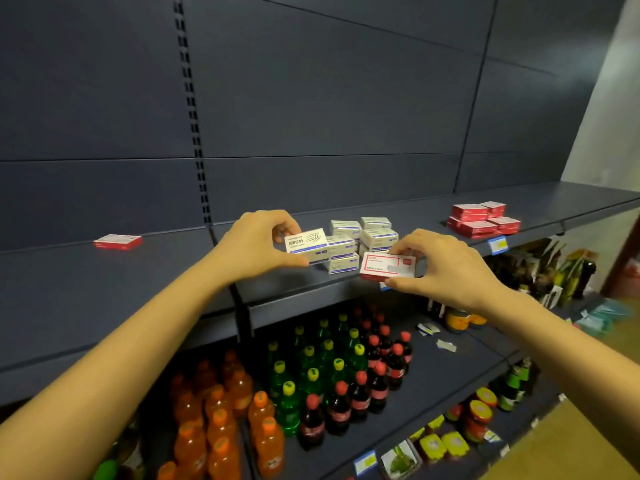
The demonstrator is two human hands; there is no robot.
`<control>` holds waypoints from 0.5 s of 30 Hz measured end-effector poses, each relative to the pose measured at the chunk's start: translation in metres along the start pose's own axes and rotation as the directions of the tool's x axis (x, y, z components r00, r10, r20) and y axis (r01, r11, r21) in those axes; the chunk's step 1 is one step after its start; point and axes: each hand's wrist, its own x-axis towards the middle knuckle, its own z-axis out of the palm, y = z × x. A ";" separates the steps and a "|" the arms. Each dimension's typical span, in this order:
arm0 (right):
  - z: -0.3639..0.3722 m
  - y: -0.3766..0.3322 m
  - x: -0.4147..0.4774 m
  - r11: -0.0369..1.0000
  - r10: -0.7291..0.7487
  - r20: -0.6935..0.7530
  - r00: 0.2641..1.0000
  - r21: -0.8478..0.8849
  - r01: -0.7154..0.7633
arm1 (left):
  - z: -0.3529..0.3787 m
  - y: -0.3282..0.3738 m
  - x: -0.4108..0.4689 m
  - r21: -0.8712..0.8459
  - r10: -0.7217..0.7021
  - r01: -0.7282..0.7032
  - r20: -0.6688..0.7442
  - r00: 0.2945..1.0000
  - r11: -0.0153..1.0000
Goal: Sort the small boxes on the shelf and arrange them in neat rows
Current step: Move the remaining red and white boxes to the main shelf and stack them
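Note:
My left hand [258,244] pinches a white box with blue trim [306,244], tilted above the dark shelf [166,271]. My right hand [446,266] pinches a red-and-white box [384,266] near the shelf's front edge. Between and behind the two hands stands a cluster of several stacked white boxes [360,237]. A neat pile of red boxes [483,220] sits further right on the same shelf. One lone red box [117,241] lies far to the left.
Blue back panels rise behind the shelf. Below it stand rows of orange bottles [214,420], green bottles [311,368] and cola bottles [363,386]. Jars [479,414] and price tags [497,244] line the lower right shelves.

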 end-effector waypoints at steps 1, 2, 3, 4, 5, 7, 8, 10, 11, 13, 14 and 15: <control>-0.002 0.010 -0.001 1.000 0.004 -0.005 1.000 0.008 -0.004 | 0.004 0.008 0.007 0.004 0.005 -0.005 0.002 1.000 1.000; -0.004 0.019 -0.001 1.000 0.009 -0.009 1.000 0.018 -0.009 | 0.008 0.015 0.015 0.010 0.010 -0.010 0.006 1.000 1.000; -0.005 0.029 -0.001 1.000 0.013 -0.012 1.000 0.028 -0.012 | 0.011 0.022 0.023 0.016 0.009 -0.009 0.008 1.000 1.000; -0.005 0.037 0.000 0.999 0.016 -0.012 1.000 0.036 -0.016 | 0.014 0.028 0.031 0.022 0.003 -0.003 0.011 1.000 1.000; -0.006 0.045 0.001 0.999 0.019 -0.015 1.000 0.038 -0.019 | 0.018 0.034 0.039 0.027 -0.005 0.004 0.016 1.000 1.000; -0.009 0.061 0.005 0.999 0.027 -0.020 0.999 0.035 -0.026 | 0.027 0.043 0.057 0.039 -0.017 0.016 0.032 0.999 0.999; -0.010 0.069 0.007 0.999 0.029 -0.020 0.999 0.034 -0.028 | 0.032 0.046 0.066 0.045 -0.022 0.021 0.040 0.999 0.999; -0.013 0.084 0.013 0.999 0.036 -0.018 0.999 0.038 -0.035 | 0.043 0.052 0.083 0.057 -0.034 0.031 0.052 0.998 0.998; -0.013 0.091 0.017 0.999 0.037 -0.017 0.999 0.040 -0.036 | 0.048 0.053 0.091 0.057 -0.043 0.039 0.057 0.997 0.998; -0.013 0.107 0.025 0.998 0.036 -0.022 0.999 0.044 -0.035 | 0.059 0.053 0.107 0.039 -0.068 0.065 0.071 0.995 0.997; -0.012 0.115 0.029 0.998 0.036 -0.024 0.999 0.045 -0.035 | 0.064 0.053 0.114 0.031 -0.082 0.080 0.079 0.994 0.996; -0.011 0.123 0.034 0.999 0.030 -0.028 0.999 0.044 -0.029 | 0.069 0.053 0.121 0.028 -0.093 0.091 0.082 0.992 0.995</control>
